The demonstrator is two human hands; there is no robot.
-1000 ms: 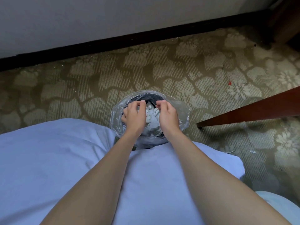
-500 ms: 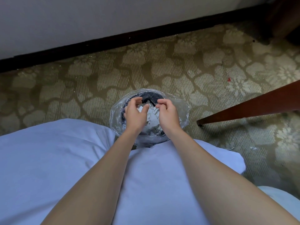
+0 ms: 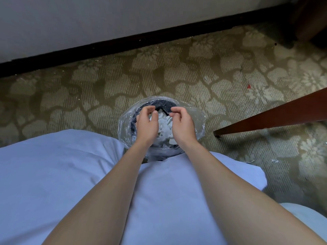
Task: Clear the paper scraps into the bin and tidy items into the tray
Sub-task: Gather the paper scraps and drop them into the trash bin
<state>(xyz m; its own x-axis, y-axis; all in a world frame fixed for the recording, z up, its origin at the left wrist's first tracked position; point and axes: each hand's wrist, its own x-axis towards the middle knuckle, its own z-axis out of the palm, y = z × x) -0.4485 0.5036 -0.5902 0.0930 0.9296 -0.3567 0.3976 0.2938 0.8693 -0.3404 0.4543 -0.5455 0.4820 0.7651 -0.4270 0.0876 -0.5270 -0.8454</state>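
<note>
Nearest you, white bedding (image 3: 70,174) fills the near left, and both your bare forearms reach out over it. Just past its far edge stands the bin (image 3: 164,103), dark-walled and round, lined with a clear plastic bag (image 3: 199,121) that folds out over the rim. White paper scraps (image 3: 165,129) lie heaped inside, crumpled and torn.

Your left hand (image 3: 147,126) hangs over the bin's left side with its fingers (image 3: 148,108) loosely curled, holding nothing. Your right hand (image 3: 184,128) hangs over the right side, its fingers (image 3: 177,109) curled in close to the thumb; you cannot tell whether they pinch a scrap.

To the right, a small loose scrap (image 3: 275,161) lies on the patterned carpet (image 3: 106,85), near a brown wooden edge (image 3: 283,114) that slants in from the right. Farther off, open carpet runs to a dark skirting board (image 3: 123,43) under a pale wall (image 3: 106,15).
</note>
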